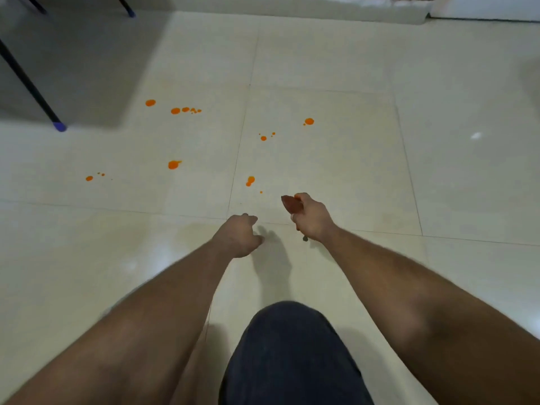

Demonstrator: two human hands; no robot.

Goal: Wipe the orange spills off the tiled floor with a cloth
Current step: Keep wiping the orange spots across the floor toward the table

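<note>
Several orange spills dot the pale tiled floor (336, 171). The biggest drops lie at the far left (150, 102), the far right (309, 121) and the middle left (174, 164). The nearest drop (250, 180) is just ahead of my hands. My right hand (311, 220) is closed around a small reddish-brown thing (290, 203), which looks like a bunched cloth, held just above the floor. My left hand (239, 235) hovers beside it with loosely curled fingers and holds nothing.
A black furniture leg with a blue foot (60, 127) stands at the left, and another one (131, 13) at the top. A white ledge (350, 10) runs along the far edge. My knee in dark trousers (292, 355) is at the bottom centre.
</note>
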